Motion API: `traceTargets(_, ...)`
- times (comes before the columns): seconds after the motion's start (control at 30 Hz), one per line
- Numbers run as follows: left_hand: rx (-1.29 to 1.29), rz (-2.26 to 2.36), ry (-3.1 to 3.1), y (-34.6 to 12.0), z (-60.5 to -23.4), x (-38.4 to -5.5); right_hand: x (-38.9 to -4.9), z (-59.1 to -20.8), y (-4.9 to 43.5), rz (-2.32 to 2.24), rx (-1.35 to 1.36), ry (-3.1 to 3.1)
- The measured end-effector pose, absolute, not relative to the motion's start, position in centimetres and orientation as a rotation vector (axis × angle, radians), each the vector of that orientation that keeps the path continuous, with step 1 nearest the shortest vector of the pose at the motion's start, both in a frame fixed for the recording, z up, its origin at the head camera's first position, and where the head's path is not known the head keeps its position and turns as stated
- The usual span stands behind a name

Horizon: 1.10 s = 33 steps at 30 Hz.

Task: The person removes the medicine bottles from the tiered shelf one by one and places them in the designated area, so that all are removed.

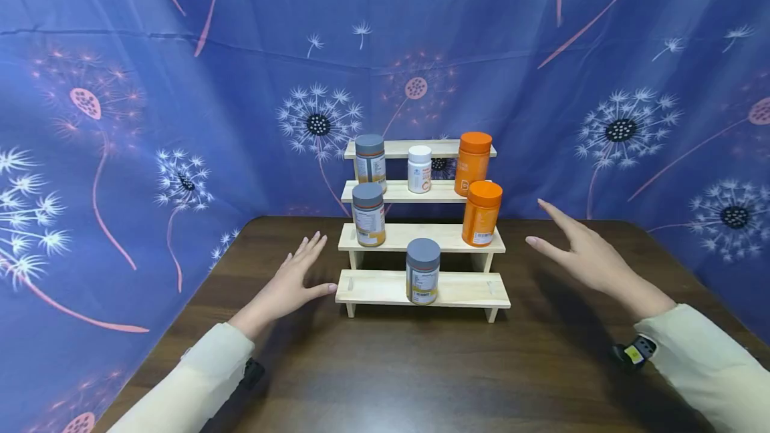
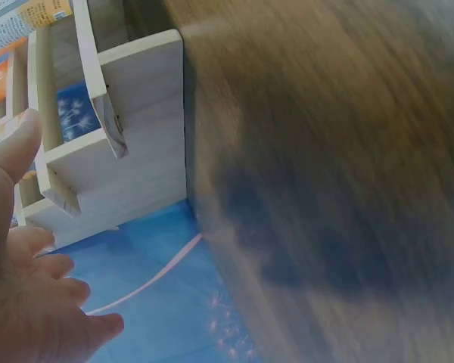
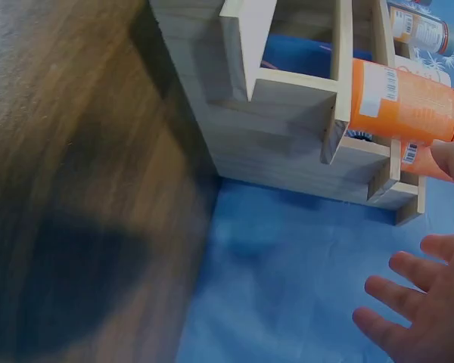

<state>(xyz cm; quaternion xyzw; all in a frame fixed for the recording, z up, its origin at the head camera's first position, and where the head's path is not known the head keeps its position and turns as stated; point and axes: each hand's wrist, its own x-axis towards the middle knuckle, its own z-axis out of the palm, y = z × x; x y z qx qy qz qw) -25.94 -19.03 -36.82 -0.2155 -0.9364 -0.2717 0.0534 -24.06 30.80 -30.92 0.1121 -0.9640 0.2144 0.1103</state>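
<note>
A stepped wooden display rack (image 1: 463,289) stands on the dark table, with bottles on its shelves. One grey-lidded bottle (image 1: 423,271) is on the lowest shelf. Above it sit another grey-lidded bottle (image 1: 369,214) at left and an orange bottle (image 1: 482,213) at right. Higher up are a third grey-lidded bottle (image 1: 370,163), a small white bottle (image 1: 419,169) and a second orange bottle (image 1: 472,164). My left hand (image 1: 291,284) hovers left of the rack, fingers spread, holding nothing. To the rack's right, my right hand (image 1: 592,256) is held up with fingers extended, also holding nothing.
Behind the rack hangs a blue cloth (image 1: 240,85) printed with dandelions, close to the table's back edge. The brown wooden table (image 1: 421,373) extends in front of the rack and to both sides. A dark band device (image 1: 635,353) is on the right wrist.
</note>
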Motion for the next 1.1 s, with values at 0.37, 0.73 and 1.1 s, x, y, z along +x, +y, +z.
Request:
traceTargets(0.37, -0.573, -1.011, -2.846, -18.4, -37.7, -26.4, -24.9, -29.7, 29.7, 0.747, 0.35, -2.762)
traceTargets(0.73, -0.447, -1.113, -2.876, -18.0, -38.6, -26.2, -25.8, -28.2, 28.5, 0.814, 0.384, -2.741)
traceTargets(1.1, -0.416, -1.198, -2.867, -17.1, -39.7, -26.0, -27.0, -27.1, 27.7, 1.182, 0.337, -2.702)
